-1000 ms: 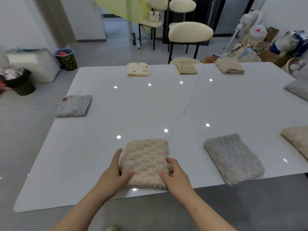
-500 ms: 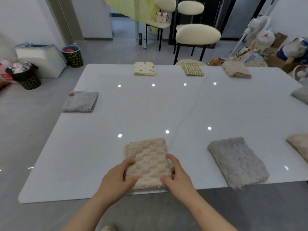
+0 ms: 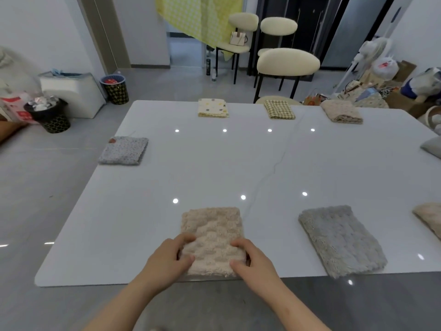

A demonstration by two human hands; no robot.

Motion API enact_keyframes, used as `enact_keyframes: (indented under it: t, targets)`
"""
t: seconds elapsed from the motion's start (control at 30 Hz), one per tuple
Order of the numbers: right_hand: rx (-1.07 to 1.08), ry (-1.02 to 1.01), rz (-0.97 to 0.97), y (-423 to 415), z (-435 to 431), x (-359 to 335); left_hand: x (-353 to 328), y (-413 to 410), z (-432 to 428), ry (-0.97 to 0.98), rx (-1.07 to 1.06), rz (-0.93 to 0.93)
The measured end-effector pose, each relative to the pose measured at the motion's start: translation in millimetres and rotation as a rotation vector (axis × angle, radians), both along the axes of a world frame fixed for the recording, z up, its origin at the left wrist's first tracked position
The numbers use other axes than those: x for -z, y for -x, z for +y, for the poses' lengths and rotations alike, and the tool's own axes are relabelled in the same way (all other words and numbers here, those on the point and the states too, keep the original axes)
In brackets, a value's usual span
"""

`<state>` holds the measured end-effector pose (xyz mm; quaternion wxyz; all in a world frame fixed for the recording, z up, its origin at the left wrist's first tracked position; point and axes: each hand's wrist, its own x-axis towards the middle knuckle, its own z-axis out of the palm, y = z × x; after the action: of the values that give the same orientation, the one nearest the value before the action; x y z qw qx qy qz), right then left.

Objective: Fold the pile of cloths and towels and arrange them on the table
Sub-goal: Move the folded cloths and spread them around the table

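Near edge of tabletop (image 3: 214,168), centre. The folded beige waffle towel (image 3: 212,231) lies flat, its near hem just at the table edge.

Both bare hands are on its near half. The left grip (image 3: 167,261) is curled round the left side, fingers over the top and thumb pressing the near corner. The right grip (image 3: 257,263) mirrors it on the right side. Both are clamped on the towel, and the pile bunches slightly between them.

I judge this to be a squaring-up hold. Taking both sides at once keeps the layers from sliding apart and lets the stack be nudged into line.

Seven other folded pieces sit well apart round the rim:
- grey towel (image 3: 338,240) to the right
- another beige towel (image 3: 429,218) at the right border
- grey speckled cloth (image 3: 124,150) on the left
- polka-dot cloth (image 3: 212,108), checked cloth (image 3: 279,109) and a third beige towel (image 3: 341,112) along the far edge
- a grey piece (image 3: 433,146), half out of view on the right

The even spacing looks deliberate, one slot per item. The task seems nearly complete.

Against a second ago, the fingers lay longer along the towel's flanks. They have since drawn in over its top and tightened. The towel itself has not shifted on the tabletop, nor have the others.
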<state>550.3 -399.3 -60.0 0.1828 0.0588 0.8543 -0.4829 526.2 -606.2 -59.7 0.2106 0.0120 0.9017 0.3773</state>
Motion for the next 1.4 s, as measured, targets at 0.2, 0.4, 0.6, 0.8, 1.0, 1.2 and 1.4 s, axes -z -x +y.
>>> enact_keyframes:
  t: [0.2,0.4,0.6,0.8,1.0,1.2,1.4]
  targets:
    - [0.001,-0.003,0.011,-1,-1,2,-2,2,4,0.005,-0.009,-0.028]
    - [-0.012,-0.012,0.016,0,0,5,-2,-1,6,-0.005,-0.059,-0.058]
    - [0.07,0.069,0.036,4,-1,1,-1,3,7,-0.094,-0.153,-0.037]
    - [0.026,-0.112,0.113,15,-11,-3,-1,18,13,0.03,-0.19,0.081]
    - [-0.036,-0.231,0.016,28,-10,-7,-3,29,18,0.314,0.03,0.042]
    - [-0.015,-0.207,-0.046,33,-9,-8,-14,31,29,0.498,0.028,0.114]
    - [0.132,-0.046,0.002,22,16,-16,-22,27,67,0.352,0.076,0.425]
